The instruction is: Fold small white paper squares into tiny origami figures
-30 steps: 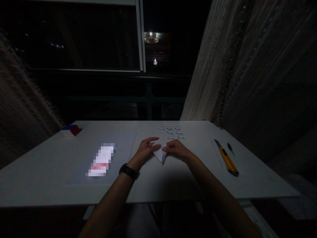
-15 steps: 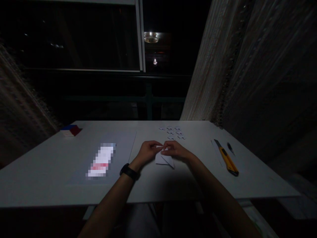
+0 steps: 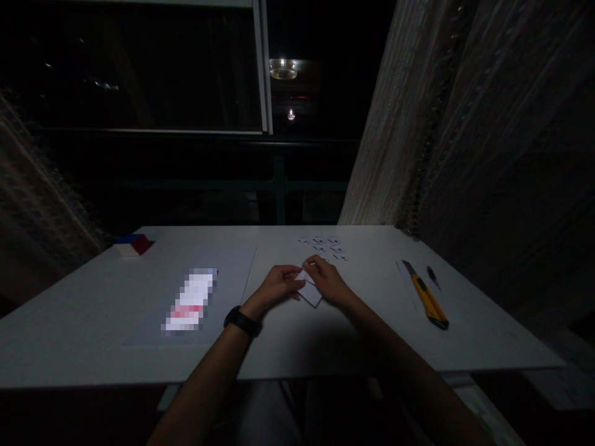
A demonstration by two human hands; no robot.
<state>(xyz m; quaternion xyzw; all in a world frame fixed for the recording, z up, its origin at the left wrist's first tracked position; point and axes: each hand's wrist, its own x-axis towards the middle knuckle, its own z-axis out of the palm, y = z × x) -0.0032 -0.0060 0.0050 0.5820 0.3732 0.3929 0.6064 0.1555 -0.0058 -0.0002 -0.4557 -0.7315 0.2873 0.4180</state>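
A small folded piece of white paper is held between my two hands over the middle of the white table. My left hand, with a dark watch on its wrist, pinches the paper's left side between thumb and fingers. On the paper's upper right, my right hand is closed with its fingertips at the top corner. One corner of the paper points down toward me. The fingers partly cover its upper folds.
Several small white cut pieces with dark marks lie beyond my hands. A yellow utility knife and a small dark pointed tool lie right. Left are a lit phone on a large paper sheet and a coloured cube.
The paper has turned, so that a corner now points toward me instead of a flat edge. My right hand has shifted slightly, up along the paper's right side.
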